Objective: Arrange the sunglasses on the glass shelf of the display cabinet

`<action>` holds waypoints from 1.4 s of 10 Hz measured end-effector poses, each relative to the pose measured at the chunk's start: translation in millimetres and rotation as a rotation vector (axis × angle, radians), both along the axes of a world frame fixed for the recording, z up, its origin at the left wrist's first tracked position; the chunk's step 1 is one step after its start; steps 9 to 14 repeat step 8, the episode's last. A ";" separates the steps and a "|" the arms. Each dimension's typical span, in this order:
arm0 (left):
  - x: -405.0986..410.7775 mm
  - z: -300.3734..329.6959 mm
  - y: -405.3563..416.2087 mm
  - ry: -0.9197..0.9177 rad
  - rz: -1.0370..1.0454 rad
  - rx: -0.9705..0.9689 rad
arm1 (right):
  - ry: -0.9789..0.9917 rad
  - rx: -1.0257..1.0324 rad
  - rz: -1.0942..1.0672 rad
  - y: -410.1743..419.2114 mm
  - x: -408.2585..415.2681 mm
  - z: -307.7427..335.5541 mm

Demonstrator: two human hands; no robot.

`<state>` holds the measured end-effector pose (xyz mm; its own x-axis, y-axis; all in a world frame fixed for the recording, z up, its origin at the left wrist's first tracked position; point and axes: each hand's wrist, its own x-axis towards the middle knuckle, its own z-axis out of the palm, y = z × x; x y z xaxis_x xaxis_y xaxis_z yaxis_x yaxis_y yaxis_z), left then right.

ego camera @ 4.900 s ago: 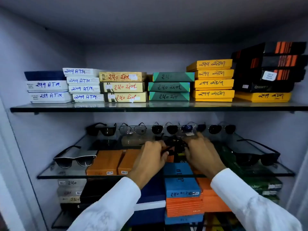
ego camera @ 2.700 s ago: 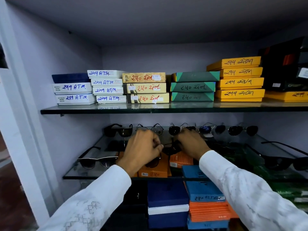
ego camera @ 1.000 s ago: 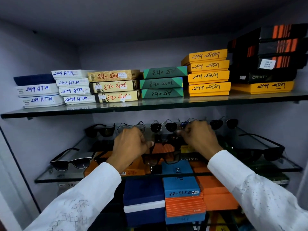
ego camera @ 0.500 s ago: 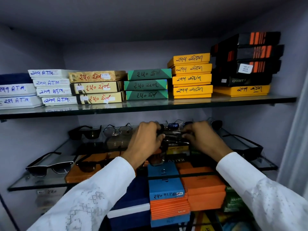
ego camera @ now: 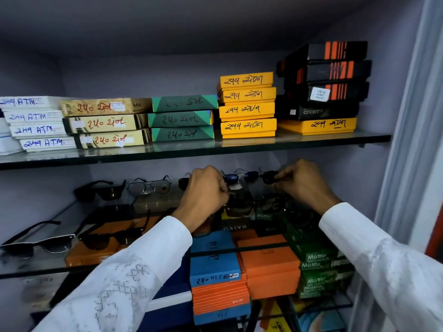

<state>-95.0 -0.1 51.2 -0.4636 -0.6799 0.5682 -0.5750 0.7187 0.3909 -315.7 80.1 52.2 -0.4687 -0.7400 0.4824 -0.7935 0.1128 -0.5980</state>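
Blue-lens sunglasses [ego camera: 241, 176] between hands, left [ego camera: 206, 190], right [ego camera: 302, 182].

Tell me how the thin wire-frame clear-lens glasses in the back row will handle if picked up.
The wire-frame glasses look light: thin metal rim, slim arms. That fine wire probably flexes or bends under a hard pinch. Standing on the glass shelf between the black sunglasses and the left hand, they would likely slide if nudged.

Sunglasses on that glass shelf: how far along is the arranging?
Partly done. Several pairs already line the back, like the black pair and wire-framed pair. The left hand and right hand are at the back row's right end. Two front pairs look unplaced.
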 end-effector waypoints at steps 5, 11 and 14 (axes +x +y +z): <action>-5.0 -7.9 -9.7 -0.262 0.078 0.160 | 0.240 0.261 0.004 -21.3 -5.1 -27.3; 6.9 -8.1 -0.9 -0.139 0.023 0.137 | 0.319 0.176 0.067 4.1 19.6 -11.1; 6.9 -8.1 -0.9 -0.139 0.023 0.137 | 0.319 0.176 0.067 4.1 19.6 -11.1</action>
